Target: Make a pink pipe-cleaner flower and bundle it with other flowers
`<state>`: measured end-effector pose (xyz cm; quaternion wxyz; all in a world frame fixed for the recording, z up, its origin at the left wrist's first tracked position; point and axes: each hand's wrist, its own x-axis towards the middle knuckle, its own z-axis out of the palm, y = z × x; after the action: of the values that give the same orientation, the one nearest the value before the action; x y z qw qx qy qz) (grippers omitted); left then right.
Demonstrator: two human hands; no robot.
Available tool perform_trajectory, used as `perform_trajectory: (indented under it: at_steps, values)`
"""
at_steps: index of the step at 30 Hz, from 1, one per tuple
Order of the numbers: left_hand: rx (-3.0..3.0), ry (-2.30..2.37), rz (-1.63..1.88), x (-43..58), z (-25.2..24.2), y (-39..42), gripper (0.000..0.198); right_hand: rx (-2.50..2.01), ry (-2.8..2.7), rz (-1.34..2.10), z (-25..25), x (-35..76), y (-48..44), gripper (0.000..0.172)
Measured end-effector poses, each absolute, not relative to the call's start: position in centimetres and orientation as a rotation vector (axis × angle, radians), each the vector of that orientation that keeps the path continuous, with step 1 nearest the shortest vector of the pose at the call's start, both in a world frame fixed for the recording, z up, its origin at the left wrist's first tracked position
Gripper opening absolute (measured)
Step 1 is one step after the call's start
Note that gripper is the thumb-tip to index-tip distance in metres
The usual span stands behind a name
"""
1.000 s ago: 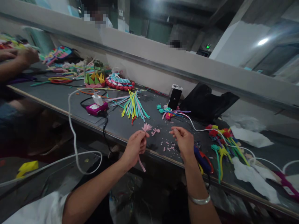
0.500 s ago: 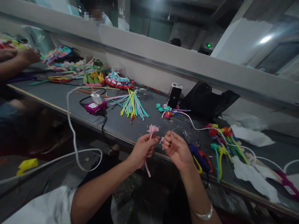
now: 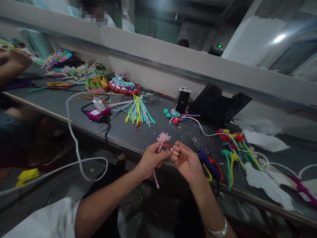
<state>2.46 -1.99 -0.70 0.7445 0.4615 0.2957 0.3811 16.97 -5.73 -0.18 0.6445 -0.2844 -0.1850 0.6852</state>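
Note:
A pink pipe-cleaner flower (image 3: 163,137) stands up out of my left hand (image 3: 154,159), which is closed round its stem. The stem's lower end hangs below my palm. My right hand (image 3: 185,161) is curled just to the right, its fingertips meeting my left thumb and forefinger. A tiny pale pink bit shows where the fingertips meet; what the right fingers pinch is too small to make out. Just beyond my right wrist lies a blue glue gun (image 3: 210,165) with a yellow trigger, at the table edge.
Yellow, teal and lilac pipe cleaners (image 3: 139,111) lie fanned mid-table. Finished flowers (image 3: 173,115) sit by a black box (image 3: 183,99); more colourful flowers (image 3: 231,137) lie right. A purple power socket (image 3: 98,114) and white cable (image 3: 71,132) are left. Another person's hands (image 3: 18,61) work far left.
My right hand has come closer to my left, and their fingertips now meet. The flower stays in my left hand, tilted slightly more to the right. The view has shifted a little.

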Motion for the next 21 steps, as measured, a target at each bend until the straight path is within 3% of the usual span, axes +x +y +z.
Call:
perform_trajectory:
  at_steps: [21]
  values:
    - [1.380,0.828,0.809,2.60,-1.05,-1.73,0.022,-0.740,-0.280,1.573,-0.96,17.08,-6.33,0.009]
